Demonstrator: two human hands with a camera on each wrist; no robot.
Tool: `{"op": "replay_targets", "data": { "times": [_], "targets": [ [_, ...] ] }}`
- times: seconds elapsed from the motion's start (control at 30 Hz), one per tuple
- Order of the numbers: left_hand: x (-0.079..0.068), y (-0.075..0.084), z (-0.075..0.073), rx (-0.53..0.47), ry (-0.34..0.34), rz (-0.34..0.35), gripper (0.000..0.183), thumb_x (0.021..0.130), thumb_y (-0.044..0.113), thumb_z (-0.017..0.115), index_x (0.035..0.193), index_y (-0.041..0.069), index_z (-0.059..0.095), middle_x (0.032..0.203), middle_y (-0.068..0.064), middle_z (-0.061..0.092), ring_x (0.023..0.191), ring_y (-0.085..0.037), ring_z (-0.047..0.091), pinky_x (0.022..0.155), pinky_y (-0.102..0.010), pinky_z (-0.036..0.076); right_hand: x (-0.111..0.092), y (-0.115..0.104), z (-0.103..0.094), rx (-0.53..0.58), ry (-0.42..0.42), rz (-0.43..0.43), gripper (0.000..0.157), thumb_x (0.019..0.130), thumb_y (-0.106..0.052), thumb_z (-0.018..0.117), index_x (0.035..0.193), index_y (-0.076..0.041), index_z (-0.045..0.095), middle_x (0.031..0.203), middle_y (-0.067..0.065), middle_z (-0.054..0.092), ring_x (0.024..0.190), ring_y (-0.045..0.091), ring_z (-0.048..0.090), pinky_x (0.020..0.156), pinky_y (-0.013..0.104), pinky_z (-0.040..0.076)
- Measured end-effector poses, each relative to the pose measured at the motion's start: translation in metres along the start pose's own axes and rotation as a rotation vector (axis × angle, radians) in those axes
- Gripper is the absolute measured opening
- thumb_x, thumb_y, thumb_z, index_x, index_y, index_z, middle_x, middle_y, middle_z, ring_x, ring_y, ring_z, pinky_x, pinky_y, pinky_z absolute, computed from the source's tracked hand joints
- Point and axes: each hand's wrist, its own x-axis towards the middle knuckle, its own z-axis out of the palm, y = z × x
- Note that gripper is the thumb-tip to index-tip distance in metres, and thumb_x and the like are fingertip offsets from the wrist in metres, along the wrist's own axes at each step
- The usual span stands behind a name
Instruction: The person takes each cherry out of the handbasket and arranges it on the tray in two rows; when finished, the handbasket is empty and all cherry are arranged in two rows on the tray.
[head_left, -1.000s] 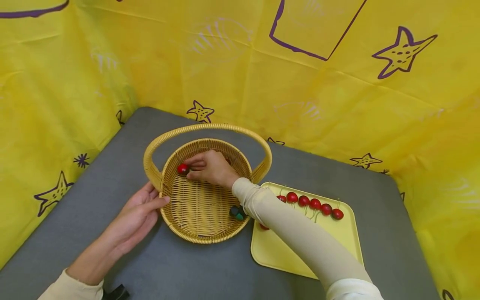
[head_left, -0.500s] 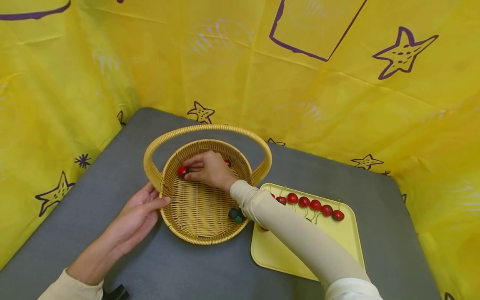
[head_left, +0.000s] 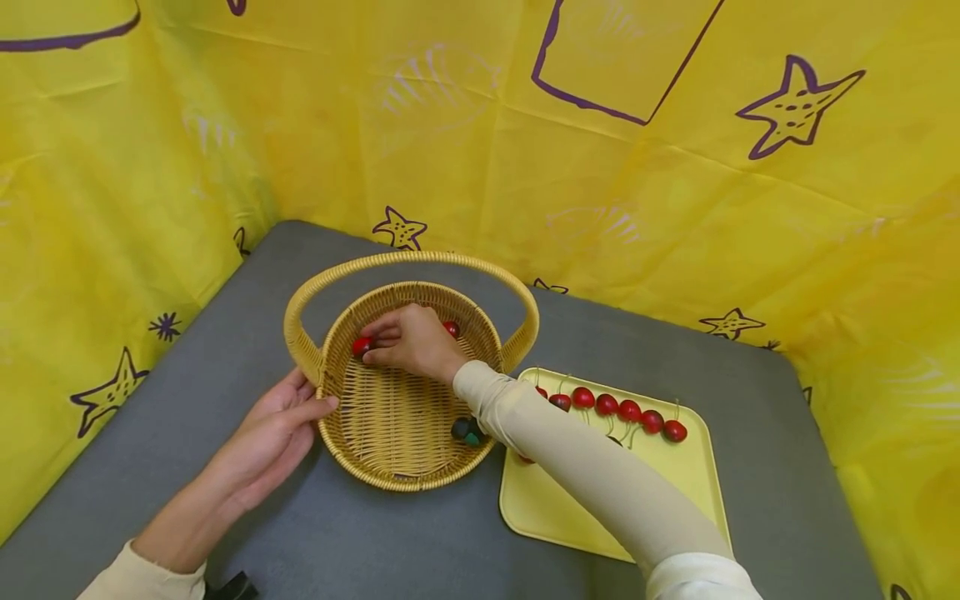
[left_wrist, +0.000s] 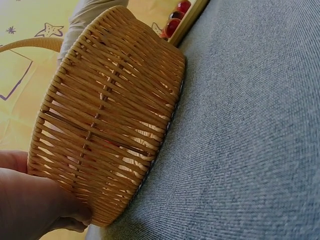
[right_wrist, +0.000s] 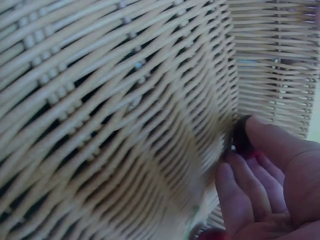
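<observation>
A round wicker basket (head_left: 408,479) with a tall arched handle stands on the grey table. My left hand (head_left: 277,429) holds its left rim, thumb over the edge and fingers against the outside; the left wrist view shows this hand (left_wrist: 42,205) at the woven wall. Reaching inside, my right hand (head_left: 420,342) pinches a red cherry (head_left: 362,347) low beside the left back wall. In the right wrist view the cherry (right_wrist: 243,137) looks dark between thumb and fingers. Another cherry (head_left: 451,329) lies behind that hand. A dark roundish thing with a green patch (head_left: 467,431) sits at the basket's right.
A pale yellow tray (head_left: 570,525) is right of the basket, under my right forearm. Several stemmed cherries (head_left: 628,411) line its back edge; the sleeve covers part of the tray. Yellow patterned cloth (head_left: 450,167) hangs around the table. A black object (head_left: 234,586) is by the left sleeve.
My right hand and its cherry have shifted slightly nearer and left, lower against the basket wall. The cherry behind the hand has come into view. The left hand keeps its hold.
</observation>
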Motion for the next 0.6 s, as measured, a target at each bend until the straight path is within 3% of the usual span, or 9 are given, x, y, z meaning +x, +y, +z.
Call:
{"op": "replay_targets", "data": {
  "times": [0.17,0.33,0.47,0.6],
  "targets": [
    [0.004,-0.001,0.002,-0.001,-0.008,0.002,0.082,0.109,-0.002,0.046,0.17,0.012,-0.007,0.178,-0.009,-0.002,0.162,-0.023,-0.004,0.131,-0.045,-0.001,-0.011,-0.009,-0.013,-0.039,0.022,-0.019,0.029,0.09,-0.015,0.087,0.117,-0.011,0.082,0.11,0.0,0.081,0.101,0.004,0.075,0.081,0.011,0.055],
    [0.005,-0.002,0.002,0.009,-0.001,0.011,0.083,0.109,-0.002,0.048,0.17,0.013,-0.007,0.177,-0.01,-0.003,0.162,-0.022,-0.004,0.131,-0.04,0.003,-0.035,-0.03,-0.029,-0.08,-0.01,-0.042,0.028,0.093,-0.016,0.085,0.12,-0.011,0.08,0.111,-0.003,0.081,0.102,-0.001,0.073,0.082,0.012,0.055],
    [0.004,-0.004,0.001,0.007,0.003,0.011,0.083,0.11,-0.001,0.048,0.17,0.014,-0.007,0.177,-0.009,-0.004,0.162,-0.019,-0.004,0.131,-0.037,0.003,-0.064,-0.042,-0.04,-0.072,-0.031,-0.11,0.03,0.095,-0.017,0.082,0.125,-0.013,0.079,0.116,-0.005,0.079,0.105,-0.006,0.07,0.087,0.013,0.055],
    [0.004,-0.006,-0.002,0.003,-0.005,0.029,0.082,0.11,-0.001,0.048,0.17,0.013,-0.006,0.177,-0.01,-0.003,0.162,-0.017,-0.004,0.13,-0.033,0.006,-0.106,-0.048,-0.056,0.059,-0.003,-0.167,0.033,0.095,-0.016,0.082,0.127,-0.013,0.077,0.12,-0.004,0.078,0.11,-0.002,0.07,0.093,0.021,0.057]
  ]
}}
